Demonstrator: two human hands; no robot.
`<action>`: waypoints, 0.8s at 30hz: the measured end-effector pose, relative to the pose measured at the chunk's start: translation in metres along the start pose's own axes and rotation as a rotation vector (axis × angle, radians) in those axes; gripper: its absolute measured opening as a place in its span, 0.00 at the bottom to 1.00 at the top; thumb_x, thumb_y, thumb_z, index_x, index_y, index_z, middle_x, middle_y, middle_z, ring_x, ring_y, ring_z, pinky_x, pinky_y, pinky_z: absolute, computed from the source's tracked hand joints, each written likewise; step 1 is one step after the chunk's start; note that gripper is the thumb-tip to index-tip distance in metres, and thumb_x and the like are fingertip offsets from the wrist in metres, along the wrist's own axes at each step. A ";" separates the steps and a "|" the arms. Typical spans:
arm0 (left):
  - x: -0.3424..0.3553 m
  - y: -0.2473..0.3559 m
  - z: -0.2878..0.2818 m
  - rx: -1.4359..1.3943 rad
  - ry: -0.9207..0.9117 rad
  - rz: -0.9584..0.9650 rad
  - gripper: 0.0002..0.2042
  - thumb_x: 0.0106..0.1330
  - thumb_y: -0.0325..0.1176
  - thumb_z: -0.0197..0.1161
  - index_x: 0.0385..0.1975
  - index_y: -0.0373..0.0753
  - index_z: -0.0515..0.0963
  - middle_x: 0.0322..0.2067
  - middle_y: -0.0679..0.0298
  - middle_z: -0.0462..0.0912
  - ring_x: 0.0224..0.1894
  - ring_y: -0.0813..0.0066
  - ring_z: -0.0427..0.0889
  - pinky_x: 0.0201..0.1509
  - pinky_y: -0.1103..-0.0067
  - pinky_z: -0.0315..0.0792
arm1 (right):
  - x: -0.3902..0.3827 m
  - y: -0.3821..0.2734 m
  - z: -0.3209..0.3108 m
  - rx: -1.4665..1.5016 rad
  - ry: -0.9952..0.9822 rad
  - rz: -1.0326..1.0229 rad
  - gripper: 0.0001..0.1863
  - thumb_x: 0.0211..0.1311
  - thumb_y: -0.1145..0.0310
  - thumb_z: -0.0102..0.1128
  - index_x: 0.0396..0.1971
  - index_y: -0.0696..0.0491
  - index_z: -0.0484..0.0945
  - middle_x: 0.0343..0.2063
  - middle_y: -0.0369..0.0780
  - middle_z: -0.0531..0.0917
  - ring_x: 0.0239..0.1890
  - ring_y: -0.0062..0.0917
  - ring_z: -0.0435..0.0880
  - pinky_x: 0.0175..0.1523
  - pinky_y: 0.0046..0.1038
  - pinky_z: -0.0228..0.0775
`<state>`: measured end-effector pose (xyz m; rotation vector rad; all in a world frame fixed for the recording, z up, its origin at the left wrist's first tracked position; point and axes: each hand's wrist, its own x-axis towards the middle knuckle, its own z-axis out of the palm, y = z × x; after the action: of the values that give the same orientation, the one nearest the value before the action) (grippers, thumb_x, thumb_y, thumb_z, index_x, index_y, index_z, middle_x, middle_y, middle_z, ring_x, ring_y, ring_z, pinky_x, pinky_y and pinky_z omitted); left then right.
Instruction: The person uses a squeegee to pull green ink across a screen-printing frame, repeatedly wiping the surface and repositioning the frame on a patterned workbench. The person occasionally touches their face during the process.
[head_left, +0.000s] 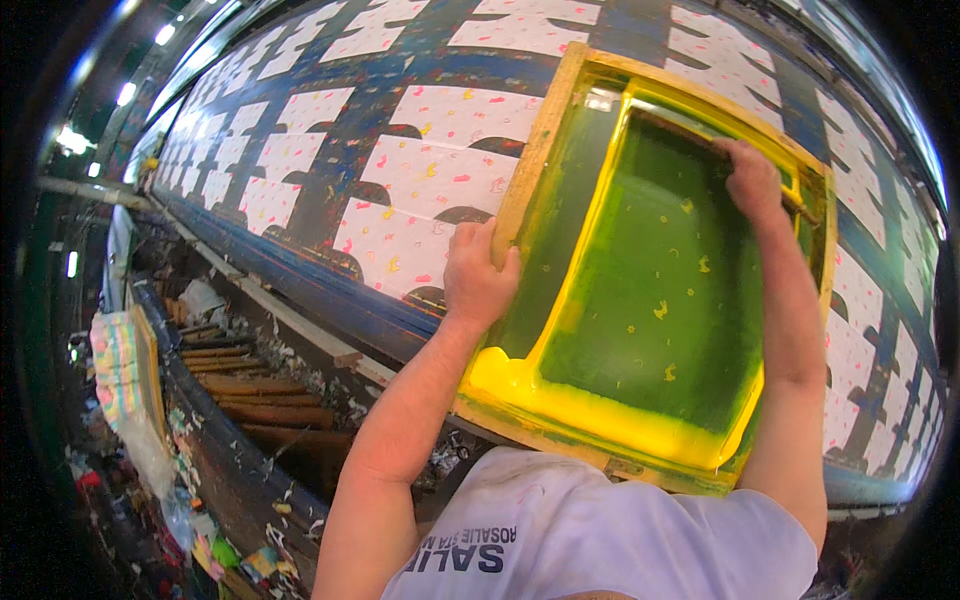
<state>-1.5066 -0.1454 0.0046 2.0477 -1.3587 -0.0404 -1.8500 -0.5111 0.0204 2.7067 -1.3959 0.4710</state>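
Observation:
A wooden-framed printing screen [660, 290] with green mesh and small pale motifs lies tilted across the table in front of me. My left hand [480, 272] is closed round the left rail of its wooden frame [533, 165]. Inside the far end of the screen, my right hand [752, 182] grips a long squeegee [668, 128], whose lower part is hidden. Thick yellow ink [600, 400] pools along the near end, and yellow lines run up both sides of the mesh. Beneath and around the screen, white fabric pieces [425, 180] carry small pink and yellow prints.
The long blue, ink-stained printing table [375, 105] stretches away to the left and right. Along its near side runs a rail [290, 315]. At lower left stands a dark bin [215, 450] beside wooden slats, scraps and a hanging checked cloth [118, 365].

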 end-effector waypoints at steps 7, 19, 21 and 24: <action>0.000 0.006 -0.001 0.028 0.030 0.003 0.26 0.64 0.31 0.77 0.62 0.31 0.83 0.53 0.49 0.82 0.57 0.47 0.83 0.62 0.60 0.81 | 0.072 0.043 0.015 -0.047 -0.067 0.007 0.33 0.63 0.80 0.61 0.68 0.40 0.85 0.57 0.47 0.90 0.59 0.49 0.90 0.64 0.51 0.82; -0.001 0.010 0.001 0.046 0.022 -0.004 0.26 0.66 0.34 0.76 0.63 0.32 0.82 0.53 0.48 0.81 0.59 0.45 0.83 0.60 0.56 0.81 | 0.040 0.031 -0.018 0.071 -0.236 -0.097 0.30 0.55 0.77 0.61 0.61 0.49 0.89 0.51 0.56 0.91 0.56 0.55 0.90 0.63 0.53 0.82; -0.001 0.010 0.002 0.052 0.019 -0.017 0.25 0.66 0.35 0.75 0.62 0.32 0.82 0.53 0.48 0.81 0.59 0.43 0.83 0.60 0.54 0.81 | 0.006 0.009 -0.034 0.120 -0.296 -0.097 0.21 0.55 0.77 0.61 0.49 0.50 0.89 0.46 0.54 0.92 0.53 0.54 0.91 0.59 0.55 0.83; -0.001 0.010 0.003 0.041 0.024 -0.062 0.25 0.68 0.38 0.74 0.62 0.33 0.81 0.54 0.47 0.82 0.61 0.42 0.82 0.62 0.52 0.81 | -0.057 -0.032 -0.059 0.073 -0.265 -0.128 0.23 0.54 0.77 0.62 0.50 0.48 0.90 0.45 0.51 0.92 0.50 0.55 0.91 0.57 0.53 0.85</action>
<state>-1.5158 -0.1483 0.0075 2.1177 -1.2918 -0.0152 -1.8689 -0.4363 0.0622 2.9837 -1.2686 0.1605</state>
